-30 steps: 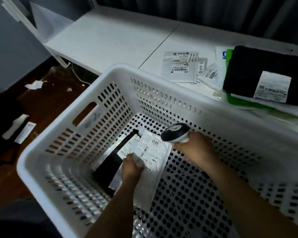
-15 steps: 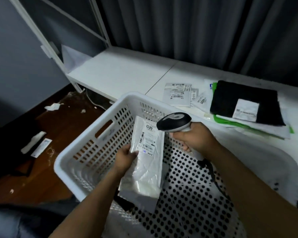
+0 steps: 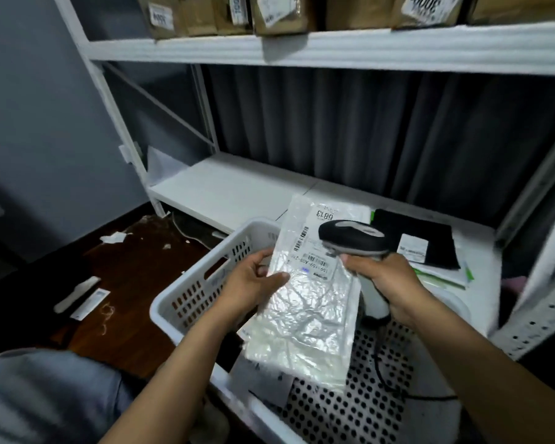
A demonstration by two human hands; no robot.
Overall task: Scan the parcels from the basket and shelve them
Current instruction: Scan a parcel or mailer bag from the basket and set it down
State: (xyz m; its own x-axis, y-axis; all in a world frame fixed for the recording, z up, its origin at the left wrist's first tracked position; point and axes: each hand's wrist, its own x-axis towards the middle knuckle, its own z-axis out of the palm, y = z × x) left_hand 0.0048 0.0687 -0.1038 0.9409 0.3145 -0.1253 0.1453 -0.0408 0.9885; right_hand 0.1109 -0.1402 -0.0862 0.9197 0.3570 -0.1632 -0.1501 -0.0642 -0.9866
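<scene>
The left hand (image 3: 253,283) pinches the left edge of a white plastic parcel (image 3: 311,302), thumb on its top face and the other fingers curled beneath. The parcel is held in the air over the far left corner of the basket (image 3: 186,293), tilted up toward the camera, its far end reaching out over the basket's far rim. Its label (image 3: 324,219), printed "6813" with barcodes below, faces upward near that far end.

The right hand (image 3: 388,280) is wrapped tight around the white handle of a scanner (image 3: 353,237). The scanner's black and grey head lies just above the right side of the label, pointing left.

Under the held parcel, a second flat pale parcel (image 3: 263,376) lies on the perforated floor of the basket at its near left edge, and a black cable (image 3: 382,370) trails across the floor to the right.

Beyond the basket runs the white lower shelf board (image 3: 231,193). Toward its right end a black parcel (image 3: 430,229) with a white label lies on top of a few flat ones. The upper shelf board (image 3: 334,46) carries a row of brown parcels (image 3: 279,14) along its front edge.
</scene>
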